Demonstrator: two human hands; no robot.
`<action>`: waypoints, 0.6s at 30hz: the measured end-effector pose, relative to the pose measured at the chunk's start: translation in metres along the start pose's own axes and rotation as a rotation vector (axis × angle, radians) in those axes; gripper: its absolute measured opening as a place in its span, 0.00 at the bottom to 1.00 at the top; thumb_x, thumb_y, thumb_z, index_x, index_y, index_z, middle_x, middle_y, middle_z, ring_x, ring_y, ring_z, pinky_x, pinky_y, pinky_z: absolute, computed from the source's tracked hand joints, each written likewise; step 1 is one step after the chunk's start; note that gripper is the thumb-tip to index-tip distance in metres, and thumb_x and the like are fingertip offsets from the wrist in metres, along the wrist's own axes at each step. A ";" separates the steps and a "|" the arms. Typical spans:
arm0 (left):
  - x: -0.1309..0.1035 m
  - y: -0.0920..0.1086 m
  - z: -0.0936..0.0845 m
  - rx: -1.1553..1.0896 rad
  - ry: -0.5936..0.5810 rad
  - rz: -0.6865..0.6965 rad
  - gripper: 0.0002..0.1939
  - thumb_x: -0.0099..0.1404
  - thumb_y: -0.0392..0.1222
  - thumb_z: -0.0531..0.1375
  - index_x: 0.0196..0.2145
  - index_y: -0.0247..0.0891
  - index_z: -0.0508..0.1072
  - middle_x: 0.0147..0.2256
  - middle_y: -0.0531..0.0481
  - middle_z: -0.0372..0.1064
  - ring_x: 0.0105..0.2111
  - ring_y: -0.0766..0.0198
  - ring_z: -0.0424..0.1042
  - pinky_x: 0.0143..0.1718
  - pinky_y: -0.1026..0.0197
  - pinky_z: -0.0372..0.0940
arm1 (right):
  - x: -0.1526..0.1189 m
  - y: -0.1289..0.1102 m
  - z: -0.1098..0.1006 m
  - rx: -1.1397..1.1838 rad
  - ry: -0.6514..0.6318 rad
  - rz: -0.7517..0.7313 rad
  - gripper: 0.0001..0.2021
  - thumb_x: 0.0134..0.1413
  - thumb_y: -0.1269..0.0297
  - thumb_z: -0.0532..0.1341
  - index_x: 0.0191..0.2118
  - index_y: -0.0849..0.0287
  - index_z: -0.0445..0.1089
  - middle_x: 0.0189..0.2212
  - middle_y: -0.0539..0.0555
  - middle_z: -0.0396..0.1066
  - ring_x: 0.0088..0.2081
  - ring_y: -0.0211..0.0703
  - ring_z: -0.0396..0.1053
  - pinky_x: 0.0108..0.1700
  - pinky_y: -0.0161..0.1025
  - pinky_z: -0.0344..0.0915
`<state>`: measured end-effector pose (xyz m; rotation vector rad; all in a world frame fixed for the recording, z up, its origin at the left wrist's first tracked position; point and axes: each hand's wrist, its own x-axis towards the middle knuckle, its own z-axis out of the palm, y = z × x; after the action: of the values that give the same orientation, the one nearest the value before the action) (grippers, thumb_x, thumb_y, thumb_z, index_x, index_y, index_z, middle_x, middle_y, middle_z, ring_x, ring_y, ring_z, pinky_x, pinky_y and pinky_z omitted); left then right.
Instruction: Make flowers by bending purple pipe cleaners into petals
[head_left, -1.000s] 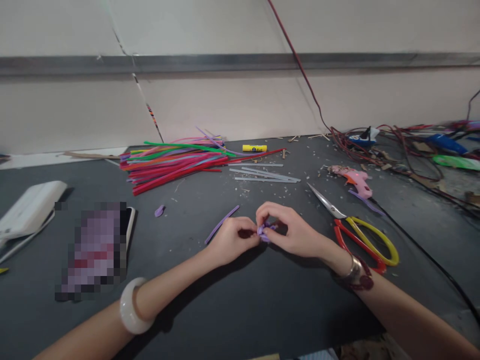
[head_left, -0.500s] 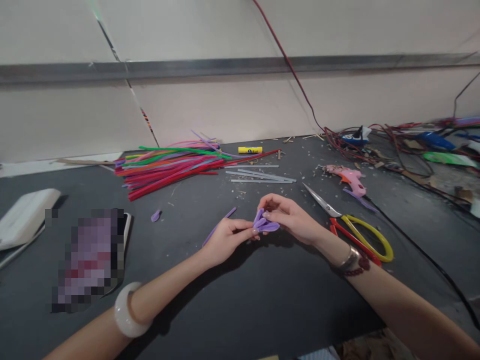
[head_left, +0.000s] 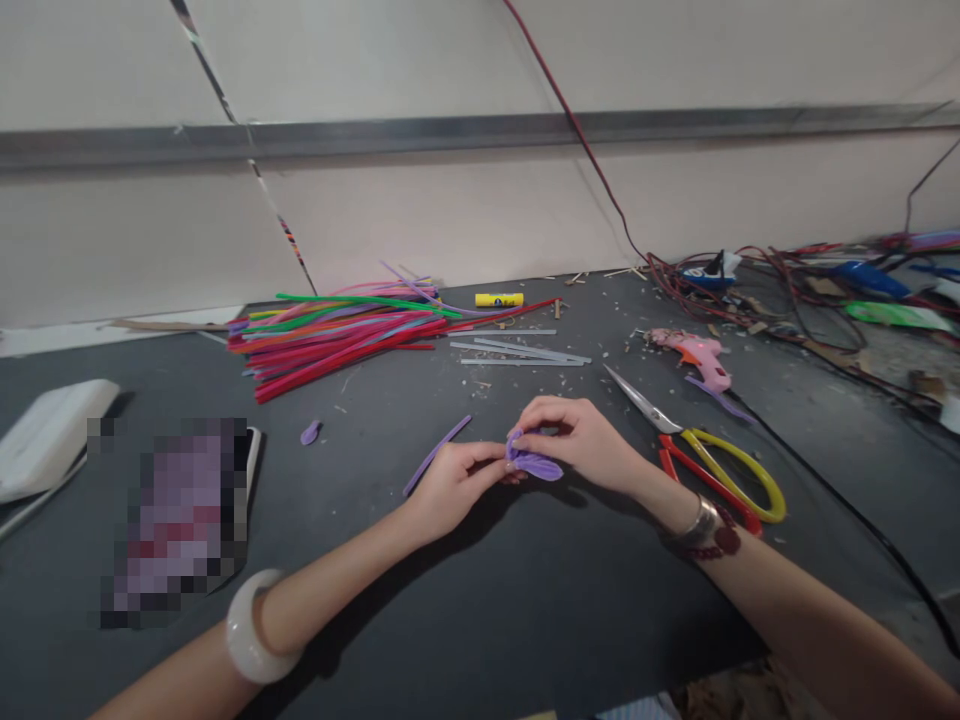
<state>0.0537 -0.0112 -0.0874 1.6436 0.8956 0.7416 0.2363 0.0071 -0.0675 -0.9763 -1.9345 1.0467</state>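
A small purple looped piece [head_left: 541, 467], fuzzy like pipe cleaner, is held between both hands above the dark table. My left hand [head_left: 457, 485] pinches its left end between thumb and fingers. From the right, my right hand [head_left: 574, 440] grips its upper part, partly hiding it. One larger loop points right, below the right fingers. A straight purple strip [head_left: 437, 455] lies just behind my left hand. Farther left on the table is a small purple loop [head_left: 310, 432].
Scissors [head_left: 679, 430] and a pink glue gun [head_left: 701, 360] lie right of my right hand. Behind are clear sticks [head_left: 525, 352], a yellow tube [head_left: 499, 300] and colourful pipe cleaners [head_left: 337, 345]. A phone [head_left: 251, 480] and white box [head_left: 56, 435] sit left; cables run along the right.
My right hand has shifted slightly down and its fingers have closed over the upper loops. The large loop now tilts more downward. My left hand stays nearly in place.
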 end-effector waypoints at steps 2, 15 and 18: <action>0.000 0.001 0.000 -0.009 0.023 -0.001 0.10 0.61 0.39 0.54 0.33 0.35 0.75 0.29 0.50 0.74 0.31 0.64 0.71 0.37 0.62 0.65 | 0.000 0.000 0.002 -0.010 0.029 0.002 0.04 0.48 0.67 0.61 0.30 0.58 0.73 0.29 0.50 0.69 0.31 0.36 0.66 0.34 0.33 0.61; 0.001 -0.008 -0.005 0.032 0.346 0.062 0.07 0.57 0.38 0.58 0.28 0.37 0.77 0.26 0.51 0.75 0.29 0.63 0.73 0.34 0.65 0.66 | 0.001 -0.002 0.003 0.273 0.170 0.160 0.09 0.41 0.64 0.65 0.30 0.60 0.65 0.27 0.49 0.67 0.28 0.34 0.66 0.31 0.33 0.65; 0.002 -0.007 -0.005 0.027 0.419 0.067 0.06 0.56 0.38 0.60 0.29 0.37 0.78 0.27 0.51 0.76 0.29 0.63 0.73 0.33 0.65 0.67 | -0.001 -0.002 0.006 0.284 0.100 0.223 0.11 0.40 0.63 0.65 0.31 0.60 0.65 0.23 0.49 0.67 0.24 0.34 0.66 0.27 0.34 0.65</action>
<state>0.0491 -0.0062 -0.0928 1.5738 1.1505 1.1509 0.2311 0.0034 -0.0688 -1.0746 -1.5692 1.3312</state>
